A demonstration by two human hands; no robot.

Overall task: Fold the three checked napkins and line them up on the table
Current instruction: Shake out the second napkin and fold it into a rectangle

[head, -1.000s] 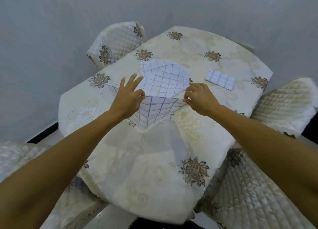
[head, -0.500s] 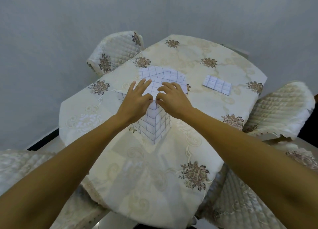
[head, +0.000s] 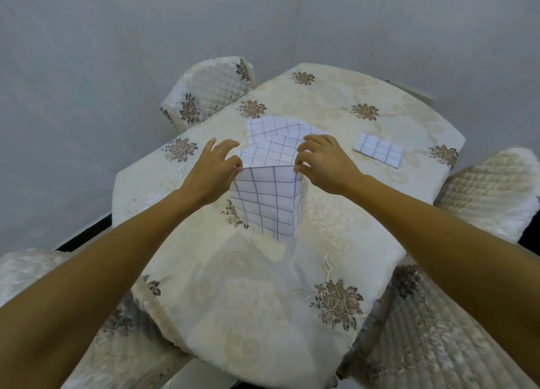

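A white napkin with a blue check (head: 270, 197) hangs folded from both my hands above the middle of the table. My left hand (head: 214, 169) pinches its top left corner and my right hand (head: 323, 162) pinches its top right corner. Behind it a second checked napkin (head: 274, 131) lies spread on the table, partly hidden by the held one. A third checked napkin (head: 378, 149), folded into a small rectangle, lies flat at the right of the table.
The table (head: 336, 236) wears a cream cloth with brown flower prints. Quilted chairs stand at the back left (head: 209, 89), the right (head: 491, 190), the near left (head: 26, 269) and the near right (head: 432, 345). A grey wall rises behind.
My hands came together, bringing the napkin's sides onto each other, then drew apart a little. The napkin now hangs as a narrower folded panel.
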